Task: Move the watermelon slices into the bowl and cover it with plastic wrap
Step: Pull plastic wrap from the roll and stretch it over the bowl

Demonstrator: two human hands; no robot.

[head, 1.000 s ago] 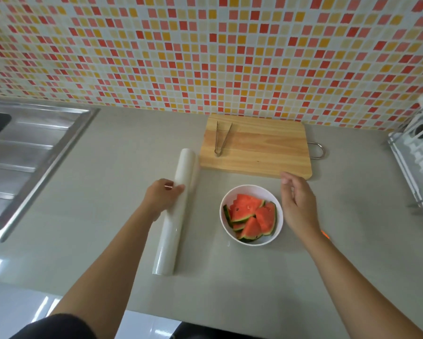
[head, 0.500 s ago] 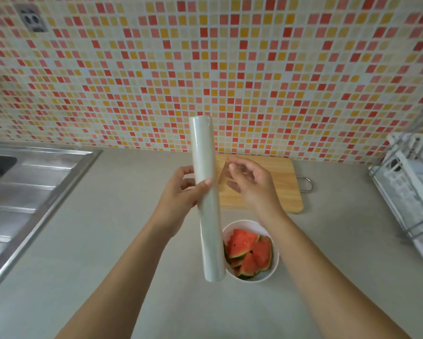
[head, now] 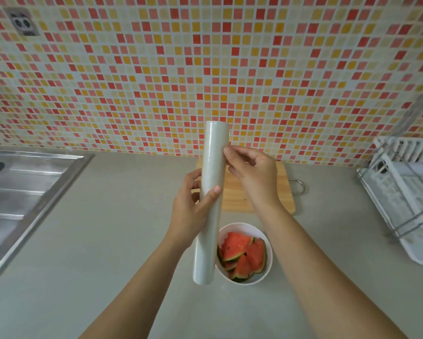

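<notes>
Unlabelled plastic wrap roll (head: 211, 199) gripped by both hands.

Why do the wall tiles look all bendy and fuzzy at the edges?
Head view: the wide-angle lens curves the tiled wall and the dish rack near the frame's edges; tiles at the far left smear softly; the sink shows pale glare; the plastic wrap roll stays fairly sharp.

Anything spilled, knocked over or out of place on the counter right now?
Nothing stands out. The watermelon slices sit inside the white bowl, which stands upright on the counter with no spill around it. The left hand holds the plastic wrap roll upright while the right hand picks at it.
</notes>
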